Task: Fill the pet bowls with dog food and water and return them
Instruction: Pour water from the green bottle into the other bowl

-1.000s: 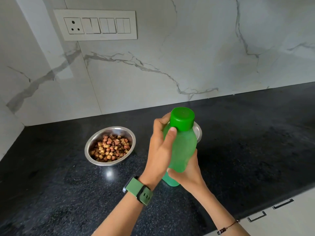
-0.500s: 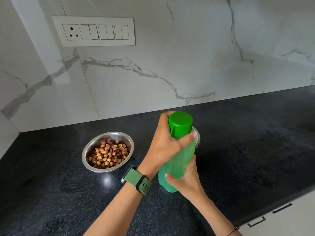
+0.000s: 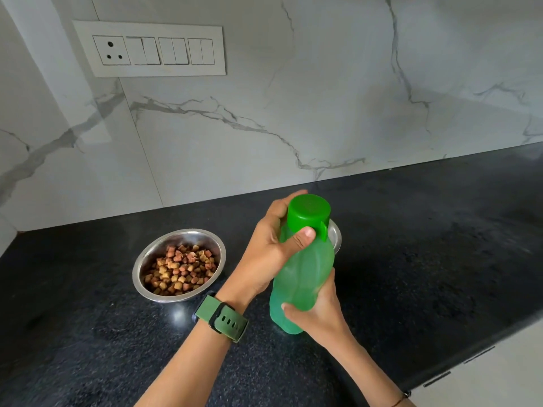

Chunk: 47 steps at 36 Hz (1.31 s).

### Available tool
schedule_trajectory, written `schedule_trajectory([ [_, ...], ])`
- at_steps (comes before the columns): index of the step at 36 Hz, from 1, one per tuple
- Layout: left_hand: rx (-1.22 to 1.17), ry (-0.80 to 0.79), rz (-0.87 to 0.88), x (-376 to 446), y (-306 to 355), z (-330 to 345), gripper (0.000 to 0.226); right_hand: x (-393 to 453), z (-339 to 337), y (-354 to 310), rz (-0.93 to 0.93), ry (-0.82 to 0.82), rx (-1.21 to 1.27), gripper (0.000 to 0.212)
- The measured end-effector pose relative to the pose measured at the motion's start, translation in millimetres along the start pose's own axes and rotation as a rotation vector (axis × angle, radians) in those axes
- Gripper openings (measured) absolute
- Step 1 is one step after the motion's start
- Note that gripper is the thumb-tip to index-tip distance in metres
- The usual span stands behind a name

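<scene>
A green plastic water bottle [image 3: 304,274] with a green cap [image 3: 308,211] is held above the black counter. My left hand [image 3: 271,245] grips its neck, thumb pressed just under the cap. My right hand [image 3: 318,311] grips the lower body from the right. A steel bowl [image 3: 147,259] full of brown dog kibble sits on the counter to the left. A second steel bowl [image 3: 335,237] stands behind the bottle; only a strip of its rim shows and its inside is hidden.
The black granite counter [image 3: 426,259] runs to a marble backsplash. A white switch and socket panel [image 3: 152,48] is on the wall at upper left. White drawer fronts with dark handles [image 3: 479,353] show at lower right.
The view has tilted slightly. My left thumb has shifted on the bottle's neck and now lies under the cap, whose tab has come round to the front right. The bowls have stayed put.
</scene>
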<state>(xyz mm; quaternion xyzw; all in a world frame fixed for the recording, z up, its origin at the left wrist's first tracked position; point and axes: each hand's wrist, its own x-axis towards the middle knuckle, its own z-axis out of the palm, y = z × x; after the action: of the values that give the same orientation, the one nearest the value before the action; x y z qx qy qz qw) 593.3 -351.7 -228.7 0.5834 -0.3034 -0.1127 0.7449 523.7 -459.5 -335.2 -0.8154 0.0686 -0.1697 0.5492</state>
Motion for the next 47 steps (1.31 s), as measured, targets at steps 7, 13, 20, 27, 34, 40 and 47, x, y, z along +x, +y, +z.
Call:
schedule_trajectory([
  [7, 0.276, 0.13, 0.071, 4.9, 1.7, 11.2, 0.054, 0.4, -0.6, -1.3, -0.004, -0.007, 0.01, 0.084],
  [13, 0.485, 0.246, 0.165, 6.8, 5.7, 19.4, 0.054, 1.7, -1.4, -0.3, 0.008, -0.024, 0.008, 0.084],
  [20, 0.557, 0.322, 0.216, 5.5, 12.2, 29.9, 0.064, 2.9, -2.6, 2.2, 0.004, -0.03, 0.014, 0.085],
  [27, 0.575, 0.424, 0.306, 22.6, 47.4, 33.6, 0.059, 2.5, -3.4, 0.5, 0.004, -0.03, 0.034, 0.077],
  [34, 0.542, 0.572, 0.034, 14.3, 55.9, -14.0, 0.056, 2.4, -6.4, 2.4, 0.018, -0.077, 0.023, 0.083],
  [40, 1.013, 0.44, -0.276, -34.0, 14.5, -62.8, 0.058, 2.7, -7.3, 5.9, 0.03, -0.089, -0.003, 0.09],
  [47, 1.196, 0.146, -0.67, -78.2, -53.9, -63.7, 0.068, 3.5, -9.6, 0.5, 0.026, -0.119, 0.046, 0.093],
])
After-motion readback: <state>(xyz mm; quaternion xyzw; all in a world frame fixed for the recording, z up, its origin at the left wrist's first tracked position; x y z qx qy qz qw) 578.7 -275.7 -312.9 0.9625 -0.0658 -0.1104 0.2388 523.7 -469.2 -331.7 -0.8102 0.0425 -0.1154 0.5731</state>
